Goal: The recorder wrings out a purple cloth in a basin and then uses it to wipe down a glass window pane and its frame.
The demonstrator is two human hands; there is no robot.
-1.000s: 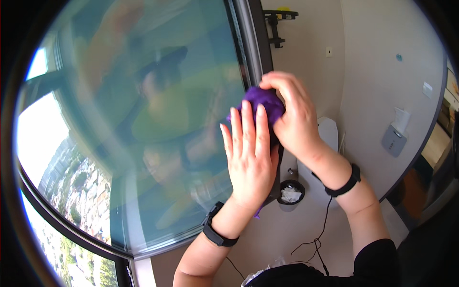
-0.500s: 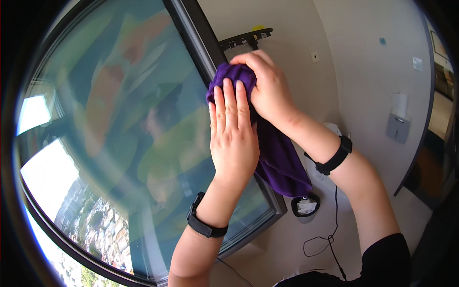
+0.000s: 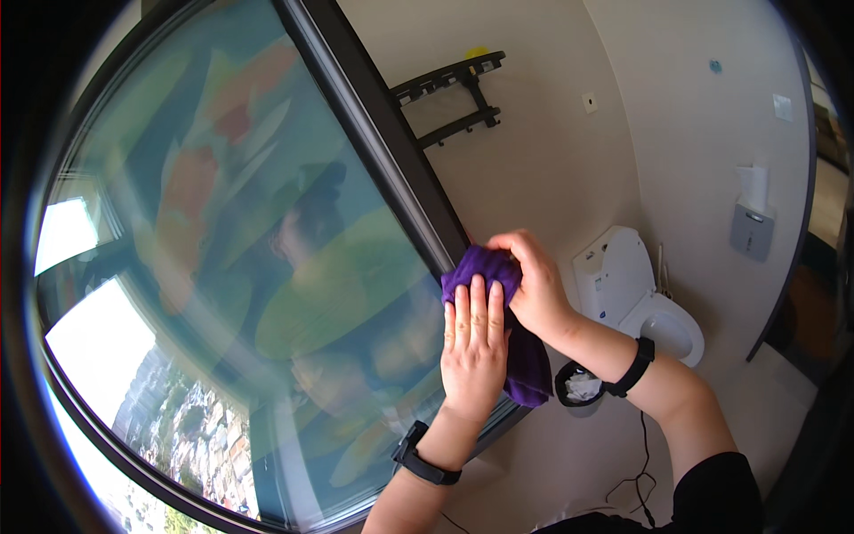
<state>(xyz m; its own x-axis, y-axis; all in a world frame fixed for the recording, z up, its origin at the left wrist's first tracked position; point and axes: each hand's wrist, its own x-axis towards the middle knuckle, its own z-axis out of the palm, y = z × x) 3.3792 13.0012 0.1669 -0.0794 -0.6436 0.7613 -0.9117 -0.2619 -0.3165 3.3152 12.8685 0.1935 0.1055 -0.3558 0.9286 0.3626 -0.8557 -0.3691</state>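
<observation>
A purple cloth is folded over the dark frame of a large glass window panel with a fish pattern on it. My left hand lies with straight fingers flat on the cloth, pressing it to the frame's edge. On the far side of the frame, my right hand is closed around the cloth, its fingertips partly hidden. The loose end of the cloth hangs below my hands. Both wrists wear black straps.
Beyond the frame, a black rack is fixed to the wall. To the right are a white toilet with its lid raised, a black bin holding white paper, and a grey wall dispenser. A black cable trails over the floor.
Both hands and the cloth have moved down and to the right along the frame. More of the rack and the toilet now shows.
</observation>
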